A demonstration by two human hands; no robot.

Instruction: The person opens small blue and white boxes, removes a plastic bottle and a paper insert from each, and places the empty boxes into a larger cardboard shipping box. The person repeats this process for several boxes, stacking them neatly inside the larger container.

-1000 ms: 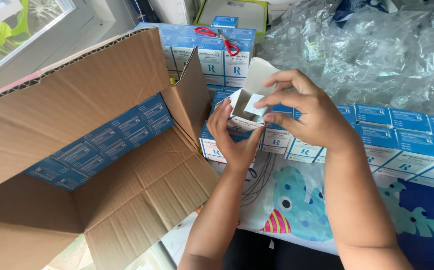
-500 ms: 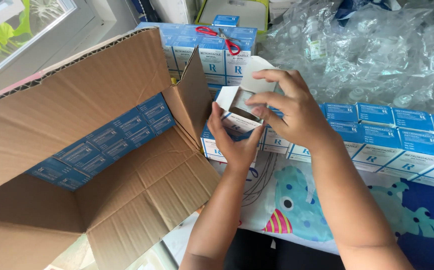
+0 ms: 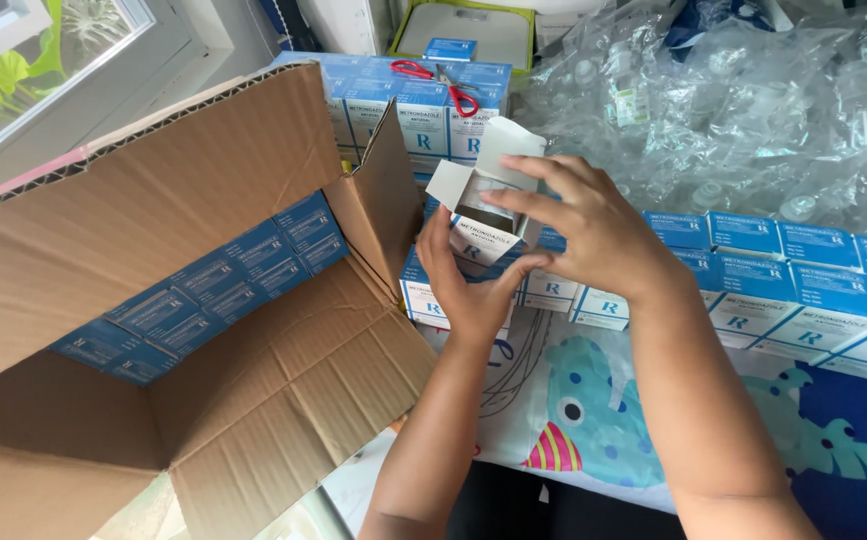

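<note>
A small white and blue carton is held between both hands above the table, at the middle of the view. The left hand is cupped under and around the carton's lower end, fingers closed on it. The right hand is curled over the carton's right side, its fingers resting on the open top, where the white flaps stand raised.

Just beyond and to the right, rows of like blue and white cartons are laid on the table's fish-patterned cloth. To the left, a large cardboard box lies open, with blue cartons lined along its far inner wall. Red-handled scissors rest on a far stack of cartons, and crumpled clear plastic is heaped at far right.
</note>
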